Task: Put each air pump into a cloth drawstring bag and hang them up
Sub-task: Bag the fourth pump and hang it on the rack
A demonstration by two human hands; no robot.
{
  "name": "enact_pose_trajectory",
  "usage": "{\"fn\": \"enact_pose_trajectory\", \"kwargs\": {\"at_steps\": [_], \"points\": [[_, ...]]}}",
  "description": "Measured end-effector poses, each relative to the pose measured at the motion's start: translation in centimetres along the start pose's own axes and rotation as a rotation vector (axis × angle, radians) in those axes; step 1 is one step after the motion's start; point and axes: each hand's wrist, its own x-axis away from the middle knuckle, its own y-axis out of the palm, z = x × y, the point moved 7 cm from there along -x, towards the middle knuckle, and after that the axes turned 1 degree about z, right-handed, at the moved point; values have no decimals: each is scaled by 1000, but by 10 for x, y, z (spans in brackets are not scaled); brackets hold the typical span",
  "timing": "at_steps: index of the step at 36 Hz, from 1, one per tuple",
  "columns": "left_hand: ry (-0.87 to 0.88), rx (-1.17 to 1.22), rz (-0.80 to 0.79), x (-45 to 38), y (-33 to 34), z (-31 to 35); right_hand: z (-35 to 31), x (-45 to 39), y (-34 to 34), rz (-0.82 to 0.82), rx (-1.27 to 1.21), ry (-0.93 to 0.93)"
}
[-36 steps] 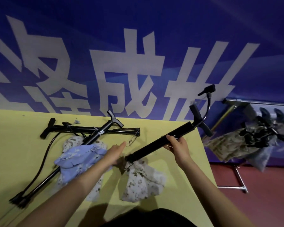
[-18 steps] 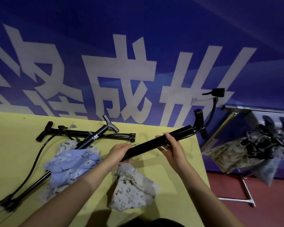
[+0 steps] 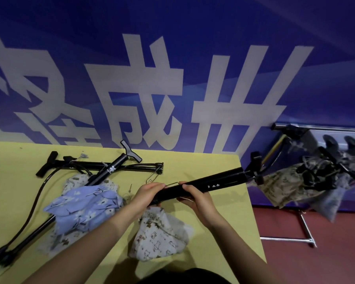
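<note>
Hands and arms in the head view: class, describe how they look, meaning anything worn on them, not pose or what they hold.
The left hand and right hand are bare: no gloves, rings, watches or bands show. Both forearms are uncovered to the frame edge, with no sleeve in view.

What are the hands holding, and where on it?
Both hands hold one black pump by its tube. The left hand grips the lower end, just above a teddy-print bag. The right hand grips the middle.
</note>
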Motion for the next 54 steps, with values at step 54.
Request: {"fn": "enact_pose_trajectory", "kwargs": {"at_steps": [54], "points": [[-265,93,65,-37,-14,-83,25,-13,-80,296,234,-13]]}}
